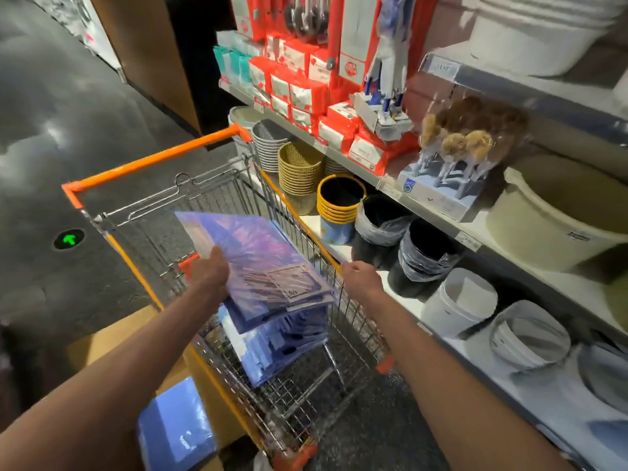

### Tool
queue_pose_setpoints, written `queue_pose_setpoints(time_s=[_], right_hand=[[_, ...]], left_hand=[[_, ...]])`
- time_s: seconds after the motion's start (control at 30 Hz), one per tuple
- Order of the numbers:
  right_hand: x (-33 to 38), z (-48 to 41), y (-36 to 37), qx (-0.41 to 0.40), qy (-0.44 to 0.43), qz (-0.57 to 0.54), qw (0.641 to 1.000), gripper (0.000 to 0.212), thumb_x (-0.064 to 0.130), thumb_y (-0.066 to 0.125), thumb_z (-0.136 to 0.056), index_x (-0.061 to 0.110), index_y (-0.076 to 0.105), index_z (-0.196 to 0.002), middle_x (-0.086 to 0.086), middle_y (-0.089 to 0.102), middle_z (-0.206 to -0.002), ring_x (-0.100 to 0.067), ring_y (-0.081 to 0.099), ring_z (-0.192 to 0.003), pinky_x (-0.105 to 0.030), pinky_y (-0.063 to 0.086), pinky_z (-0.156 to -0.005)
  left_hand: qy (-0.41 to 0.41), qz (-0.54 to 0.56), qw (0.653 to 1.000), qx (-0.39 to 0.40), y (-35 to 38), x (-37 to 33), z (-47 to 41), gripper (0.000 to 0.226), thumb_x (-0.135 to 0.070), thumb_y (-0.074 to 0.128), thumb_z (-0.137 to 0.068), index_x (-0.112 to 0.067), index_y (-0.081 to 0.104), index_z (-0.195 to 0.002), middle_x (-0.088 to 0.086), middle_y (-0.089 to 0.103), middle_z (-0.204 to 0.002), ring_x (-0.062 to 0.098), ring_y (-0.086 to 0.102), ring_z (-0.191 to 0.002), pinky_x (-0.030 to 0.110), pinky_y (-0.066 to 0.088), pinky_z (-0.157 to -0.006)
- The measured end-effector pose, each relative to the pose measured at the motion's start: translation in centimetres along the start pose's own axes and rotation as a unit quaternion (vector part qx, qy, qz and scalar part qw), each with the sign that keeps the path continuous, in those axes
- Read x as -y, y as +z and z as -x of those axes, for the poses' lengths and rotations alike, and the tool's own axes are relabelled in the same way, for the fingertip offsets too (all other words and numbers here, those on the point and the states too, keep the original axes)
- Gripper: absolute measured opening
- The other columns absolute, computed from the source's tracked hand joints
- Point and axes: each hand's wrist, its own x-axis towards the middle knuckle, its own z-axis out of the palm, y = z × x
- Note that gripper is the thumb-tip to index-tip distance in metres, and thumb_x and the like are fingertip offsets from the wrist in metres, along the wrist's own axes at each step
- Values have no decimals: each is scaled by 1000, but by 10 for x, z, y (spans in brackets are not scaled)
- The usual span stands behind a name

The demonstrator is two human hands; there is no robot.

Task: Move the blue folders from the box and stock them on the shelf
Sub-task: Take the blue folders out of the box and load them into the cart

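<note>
Two hands are in view. The left hand (212, 270) grips a stack of blue plastic-wrapped folders (268, 266) by its 9 o'clock edge, above the orange-rimmed wire shopping cart (153, 161). The right hand (362, 278), at the stack's 3 o'clock, curls its fingers over the cart's rim.

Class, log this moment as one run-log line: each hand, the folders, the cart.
left hand: grips wrapped blue folders above cart | right hand: holds cart rim | cart: more folders inside | shelf: pack not yet placed
</note>
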Motion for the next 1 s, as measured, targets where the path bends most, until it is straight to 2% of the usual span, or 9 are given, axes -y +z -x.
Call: queue_pose_setpoints(time_s=[0.1, 0.27, 0.4, 0.5, 0.63, 0.77, 0.83, 0.9, 1.0], right_hand=[[11, -24, 9, -8, 11, 11, 1000, 45, 29, 45, -103, 16, 42, -60, -5, 49, -67, -25, 46, -74, -39, 39, -67], [19, -60, 27, -8, 45, 26, 999, 42, 30, 44, -103, 19, 37, -62, 0, 43, -66, -22, 40, -68, -33, 29, -56], [21, -82, 39, -12, 71, 29, 997, 37, 30, 43, -101, 23, 37, -66, 2, 42, -69, -24, 45, -74, -37, 45, -72], [26, -93, 44, -9, 90, 19, 996, 36, 33, 41, -102, 25, 38, -67, 4, 38, -68, -21, 41, -70, -46, 52, -85], [23, -109, 49, 1, 108, 8, 994, 36, 35, 38, -104, 16, 44, -74, 2, 40, -66, -21, 44, -67, -37, 43, -72], [16, -122, 57, -4, 130, 5, 992, 38, 37, 38, -104, 18, 45, -72, 4, 34, -62, -18, 36, -61, -41, 49, -81], [12, -124, 59, 6, 139, 11, 990, 37, 38, 38, -104, 20, 45, -73, 4, 34, -65, -15, 37, -62, -48, 53, -92], [8, -125, 59, 12, 132, 19, 991, 39, 39, 38, -104, 23, 39, -68, 4, 35, -66, -14, 37, -61, -53, 53, -94], [4, -125, 59, 19, 129, 23, 991, 38, 40, 38, -104, 22, 40, -70, 4, 36, -65, -15, 37, -61, -55, 52, -94]], left_hand=[[-7, -32, 999, 9, 27, -4, -27, 65, -47, 58, -96, 11, 60, -124, 19, 66, -122, 36, 65, -109, 41, 53, -91], [-11, -50, 999, 15, 79, -11, -59, 63, -46, 53, -99, 11, 56, -127, 25, 63, -129, 42, 60, -118, 43, 48, -93], [-12, -88, 996, 20, 117, -22, -65, 56, -36, 46, -105, 9, 40, -138, 28, 53, -139, 43, 52, -127, 41, 41, -99], [-7, -104, 994, 39, 139, -21, -75, 56, -36, 43, -105, 9, 35, -138, 29, 53, -137, 44, 54, -124, 43, 43, -97], [7, -140, 987, 77, 163, -23, -87, 67, -41, 46, -103, 10, 29, -143, 29, 55, -134, 45, 56, -119, 47, 50, -96], [17, -176, 973, 149, 183, -19, -110, 75, -51, 48, -90, 8, 38, -134, 20, 66, -109, 40, 69, -91, 50, 61, -77], [30, -232, 954, 188, 189, -8, -127, 76, -58, 47, -81, 8, 61, -114, 15, 74, -86, 33, 73, -75, 42, 62, -67], [50, -274, 933, 229, 189, 0, -134, 59, -48, 51, -87, 8, 68, -95, 12, 71, -64, 29, 73, -65, 31, 56, -57], [82, -287, 922, 246, 184, 9, -135, 50, -38, 52, -80, 4, 57, -106, 15, 69, -73, 33, 73, -75, 41, 60, -68]])
